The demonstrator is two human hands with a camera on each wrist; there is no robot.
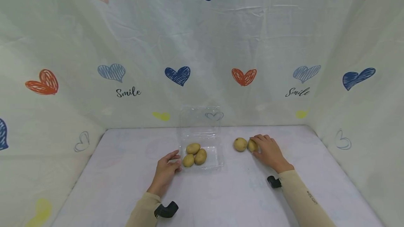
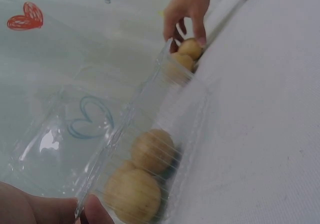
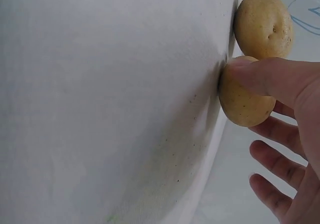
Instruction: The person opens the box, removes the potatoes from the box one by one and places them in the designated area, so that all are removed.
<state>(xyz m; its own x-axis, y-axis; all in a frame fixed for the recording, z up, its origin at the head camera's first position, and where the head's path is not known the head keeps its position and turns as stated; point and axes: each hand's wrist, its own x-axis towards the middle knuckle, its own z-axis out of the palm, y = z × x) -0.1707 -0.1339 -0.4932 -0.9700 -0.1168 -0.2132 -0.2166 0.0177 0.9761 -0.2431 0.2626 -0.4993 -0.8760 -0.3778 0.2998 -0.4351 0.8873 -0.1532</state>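
tablecloth (image 1: 221, 192), pale and smooth, covers the whole work surface, and a heart-printed sheet (image 1: 202, 45) walls it on three sides; a round thing that gets loose here would likely roll toward those walls with nothing to check it.

clear plastic clamshell box (image 1: 217, 160) sits at the middle with its lid standing open behind. it is thin and light, so it could skid or tip if pushed from one side only. three potatoes (image 1: 196, 154) lie inside, bunched toward the left end, which leaves room at the right but puts the weight off centre.

left hand (image 1: 165, 171) rests at the box's left edge, thumb and fingertips pinching the rim in the left wrist view. that hold looks slight; a knock from the other side might pull the rim free.

right hand (image 1: 268, 151) lies well to the right of the box, thumb and curled fingers closing round a potato (image 3: 245, 99) on the cloth. the right wrist view shows the thumb on top and the other fingers partly spread, so the grasp may not be firm yet.

loose potato (image 1: 240, 144) touches the held one on its left. lifting the held one could nudge it away.
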